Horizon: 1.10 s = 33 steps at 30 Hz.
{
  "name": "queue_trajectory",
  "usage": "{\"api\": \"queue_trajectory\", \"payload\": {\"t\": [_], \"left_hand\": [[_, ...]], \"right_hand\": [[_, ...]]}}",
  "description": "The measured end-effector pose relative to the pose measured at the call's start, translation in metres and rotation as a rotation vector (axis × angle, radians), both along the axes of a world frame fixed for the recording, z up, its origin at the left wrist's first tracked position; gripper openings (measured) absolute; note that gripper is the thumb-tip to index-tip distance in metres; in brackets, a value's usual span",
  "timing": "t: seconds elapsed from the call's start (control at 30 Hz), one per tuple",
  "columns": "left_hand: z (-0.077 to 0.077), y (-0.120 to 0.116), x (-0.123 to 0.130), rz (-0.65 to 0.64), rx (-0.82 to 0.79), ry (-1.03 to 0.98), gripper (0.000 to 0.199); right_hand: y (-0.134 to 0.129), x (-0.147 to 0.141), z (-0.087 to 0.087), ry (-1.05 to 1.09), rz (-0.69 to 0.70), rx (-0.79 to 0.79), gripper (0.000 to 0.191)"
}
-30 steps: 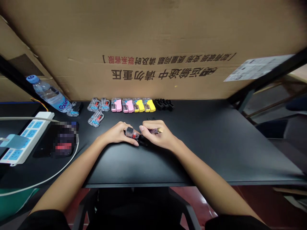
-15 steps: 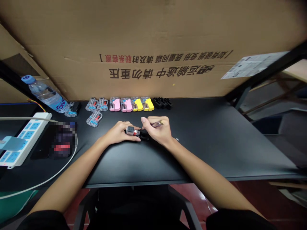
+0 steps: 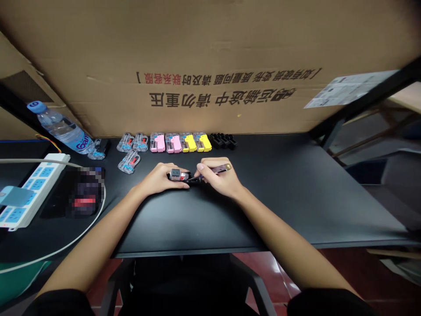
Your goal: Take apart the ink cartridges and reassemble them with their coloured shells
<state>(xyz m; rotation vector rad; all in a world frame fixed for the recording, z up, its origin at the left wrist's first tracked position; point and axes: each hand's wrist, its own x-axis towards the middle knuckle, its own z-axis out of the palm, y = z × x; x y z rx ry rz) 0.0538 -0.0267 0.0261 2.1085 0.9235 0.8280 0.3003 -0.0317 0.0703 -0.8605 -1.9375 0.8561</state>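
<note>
In the head view, the left hand (image 3: 161, 178) grips a small clear-and-black gadget (image 3: 179, 174) over the black table (image 3: 197, 224). The right hand (image 3: 223, 181) pinches a thin tool (image 3: 222, 169), its tip at the gadget. This looks like tool work; the next move likely needs a steady hold.

Held device (image 3: 177, 174) reads clear-grey with a dark square on its end and red and black parts; held tool (image 3: 220, 169) shows a dark purplish shaft and a gold-coloured end. On the black table (image 3: 279, 197), transparent pieces (image 3: 129, 161) carry blue and red inside, beside two clear-and-pink units (image 3: 159, 143), two clear-and-yellow units (image 3: 190, 143) and all-black parts (image 3: 223, 141). Surroundings: brown cardboard (image 3: 210, 35) printed in black with some characters red, whitish paper sheet (image 3: 351, 89) with grey print, white power strip (image 3: 56, 158) with light-blue socket panels, blue-capped clear bottle (image 3: 61, 126) with a blue label, white cable (image 3: 19, 161), black sleeves (image 3: 62, 303), red floor (image 3: 266, 263).
</note>
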Motion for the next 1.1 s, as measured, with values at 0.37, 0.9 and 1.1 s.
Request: {"api": "queue_trajectory", "payload": {"t": [0.37,0.9,1.1], "left_hand": [[0.0,-0.001,0.001,0.001,-0.04,-0.013,0.041],[0.001,-0.004,0.008,0.144,0.019,0.0,0.036],[-0.001,-0.003,0.007,0.18,0.005,-0.003,0.045]], "right_hand": [[0.004,0.004,0.001,-0.071,0.127,-0.023,0.053],[-0.003,-0.017,-0.014,0.043,-0.146,-0.09,0.066],[0.001,-0.008,-0.01,0.159,-0.272,-0.111,0.069]]}}
